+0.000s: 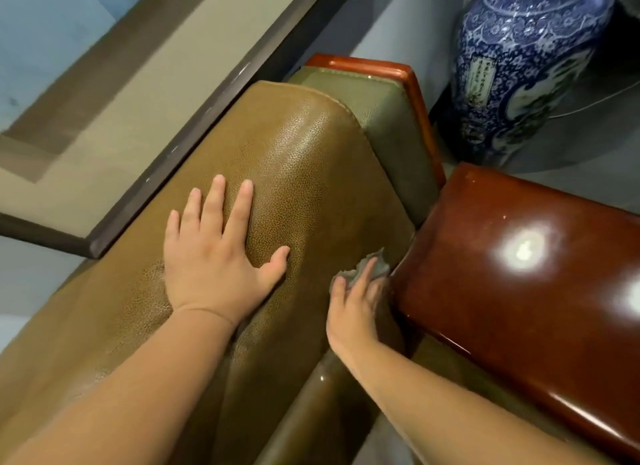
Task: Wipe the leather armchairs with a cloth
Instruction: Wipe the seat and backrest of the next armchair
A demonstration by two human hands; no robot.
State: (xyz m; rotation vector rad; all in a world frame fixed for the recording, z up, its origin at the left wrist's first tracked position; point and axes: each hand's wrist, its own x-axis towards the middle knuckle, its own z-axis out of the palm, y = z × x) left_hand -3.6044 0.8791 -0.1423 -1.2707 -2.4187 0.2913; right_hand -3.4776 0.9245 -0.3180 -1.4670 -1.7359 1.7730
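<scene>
A brown leather armchair back cushion (304, 160) fills the middle of the view, seen from above. My left hand (214, 253) lies flat on its top with fingers spread. My right hand (353, 309) presses a small grey cloth (375, 265) against the cushion's right side, down in the gap beside the glossy red-brown wooden armrest (519, 274). Most of the cloth is hidden under my fingers. An olive-green leather panel (391, 125) with a wooden rim sits behind the cushion.
A tall blue-and-white porcelain vase (523, 66) stands close behind the armrest at the upper right. A dark-framed picture (145, 94) hangs on the wall just behind the chair on the left. Grey floor (588, 174) shows beside the vase.
</scene>
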